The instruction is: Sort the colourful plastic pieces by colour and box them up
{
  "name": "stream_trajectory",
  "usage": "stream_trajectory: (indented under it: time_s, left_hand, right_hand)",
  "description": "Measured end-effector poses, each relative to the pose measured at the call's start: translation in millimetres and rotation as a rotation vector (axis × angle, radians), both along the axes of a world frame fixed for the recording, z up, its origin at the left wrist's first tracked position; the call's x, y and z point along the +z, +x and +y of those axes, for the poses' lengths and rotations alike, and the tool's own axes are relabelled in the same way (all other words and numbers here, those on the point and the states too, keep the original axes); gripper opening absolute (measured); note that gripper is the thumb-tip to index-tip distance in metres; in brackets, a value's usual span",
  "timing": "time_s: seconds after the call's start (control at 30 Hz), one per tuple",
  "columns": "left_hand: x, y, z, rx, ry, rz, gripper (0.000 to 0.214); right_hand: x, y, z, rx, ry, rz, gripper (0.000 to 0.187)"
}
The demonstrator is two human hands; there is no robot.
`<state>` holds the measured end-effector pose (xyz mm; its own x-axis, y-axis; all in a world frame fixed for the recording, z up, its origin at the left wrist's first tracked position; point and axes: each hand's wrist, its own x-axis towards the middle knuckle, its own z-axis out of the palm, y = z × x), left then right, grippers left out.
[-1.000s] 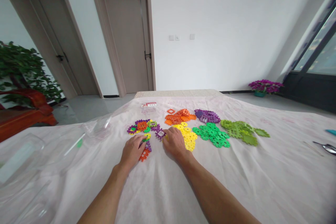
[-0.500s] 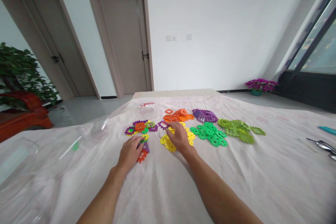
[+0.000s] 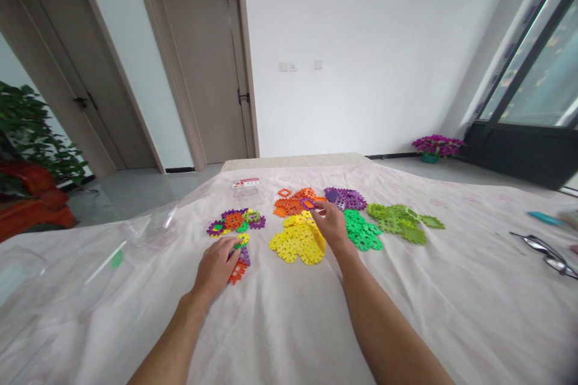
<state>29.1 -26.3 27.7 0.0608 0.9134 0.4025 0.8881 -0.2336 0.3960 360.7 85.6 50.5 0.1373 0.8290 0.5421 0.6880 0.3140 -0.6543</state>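
Flat plastic interlocking pieces lie sorted by colour on a pale cloth: an orange pile (image 3: 295, 201), a purple pile (image 3: 347, 197), a yellow pile (image 3: 298, 240), a green pile (image 3: 361, 230) and a light green pile (image 3: 401, 216). A mixed-colour cluster (image 3: 235, 221) lies to the left. My right hand (image 3: 332, 224) pinches a purple piece (image 3: 308, 203) above the orange pile. My left hand (image 3: 217, 264) rests on the cloth, its fingers curled on several small pieces (image 3: 239, 258) of orange, purple and yellow.
Clear plastic containers (image 3: 149, 225) sit at the left of the cloth, with a small red and white card (image 3: 246, 182) beyond the piles. Glasses (image 3: 542, 249) and a teal object (image 3: 544, 217) lie at the right. A plant, doors and a window surround the surface.
My right hand picked up a purple piece beside the mixed cluster and carried it right and away, past the yellow pile to the orange pile. My left hand has stayed put.
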Motion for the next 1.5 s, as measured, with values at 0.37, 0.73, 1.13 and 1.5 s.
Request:
stream_trajectory:
  time_s: [0.37, 0.73, 1.13, 1.5]
  left_hand:
    - [-1.4, 0, 0, -0.005, 0.016, 0.008, 0.031]
    - [-5.2, -2, 3, -0.005, 0.018, 0.012, 0.031]
    - [-5.9, -3, 3, -0.009, 0.02, -0.013, 0.031]
    - [-5.9, -3, 3, 0.003, 0.006, 0.003, 0.032]
  right_hand:
    - [-8.1, 46, 17, -0.363, -0.075, 0.331, 0.053]
    - [-6.8, 62, 18, -0.35, -0.12, -0.091, 0.047]
    - [-7.5, 79, 10, -0.363, -0.414, -0.447, 0.041]
    - [2.7, 79, 6, -0.427, -0.456, -0.42, 0.037]
